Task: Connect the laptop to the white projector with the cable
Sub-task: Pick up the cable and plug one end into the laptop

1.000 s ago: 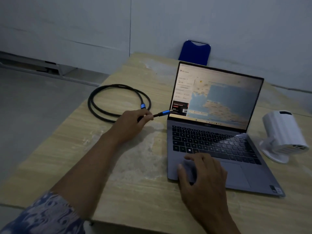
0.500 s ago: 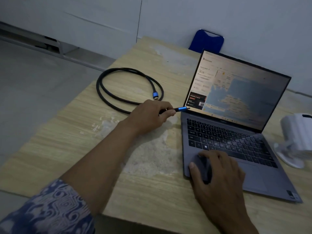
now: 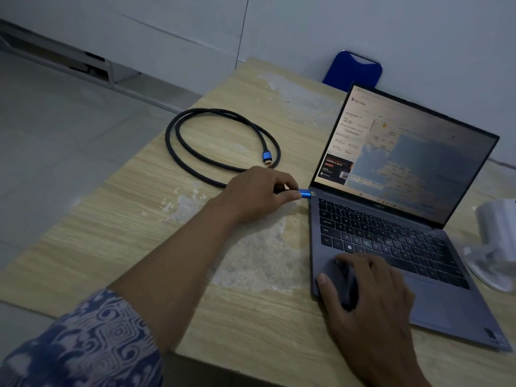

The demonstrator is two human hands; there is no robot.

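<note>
In the head view, the left hand point(image 3: 257, 191) pinched the blue plug point(image 3: 305, 193) of the black cable point(image 3: 178, 141), its tip right at the laptop point(image 3: 418, 275)'s left edge. The right hand point(image 3: 371, 297) lay flat and open on the palm rest, gripping nothing. The white projector point(image 3: 497, 241) stood right of that hand on the counter point(image 3: 139, 219), blurred.

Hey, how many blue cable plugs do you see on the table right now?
2. One blue plug is pinched in the left hand, right at the laptop's left edge. The other blue plug lies free on the table inside the coiled cable.
</note>
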